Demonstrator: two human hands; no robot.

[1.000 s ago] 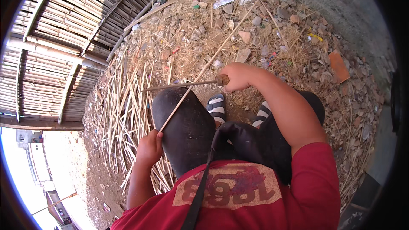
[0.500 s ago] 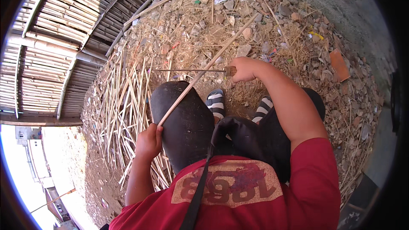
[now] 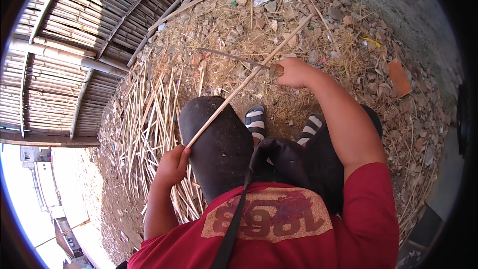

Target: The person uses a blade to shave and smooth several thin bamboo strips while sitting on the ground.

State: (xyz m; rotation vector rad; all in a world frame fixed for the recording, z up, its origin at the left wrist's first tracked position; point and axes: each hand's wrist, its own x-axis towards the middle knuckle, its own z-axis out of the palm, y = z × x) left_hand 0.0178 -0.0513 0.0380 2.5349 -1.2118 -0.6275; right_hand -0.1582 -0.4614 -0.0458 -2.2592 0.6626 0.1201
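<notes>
My left hand (image 3: 173, 165) is closed round the near end of a long pale bamboo strip (image 3: 226, 103), thumb on top. The strip slants away to the upper right across my dark-trousered left knee (image 3: 216, 129), its far end over the rubble. In my right hand (image 3: 299, 73) is the wooden handle of a long, thin-bladed knife (image 3: 229, 56), its tip pointing left. Close to the handle, the blade crosses the strip and seems to touch it. A loose pile of split bamboo strips (image 3: 149, 124) lies left of my knee.
Stones, dry straw and litter cover the ground ahead. A bamboo-slat wall (image 3: 59, 74) stands on the left and a grey wall (image 3: 418, 25) on the right. An orange-brown brick piece (image 3: 399, 77) lies at the right. My sandalled feet (image 3: 255, 122) are between my knees.
My right hand has moved a little forward and right, taking the knife farther up the strip. The blade now tilts, its tip farther away. My left hand keeps its hold.
</notes>
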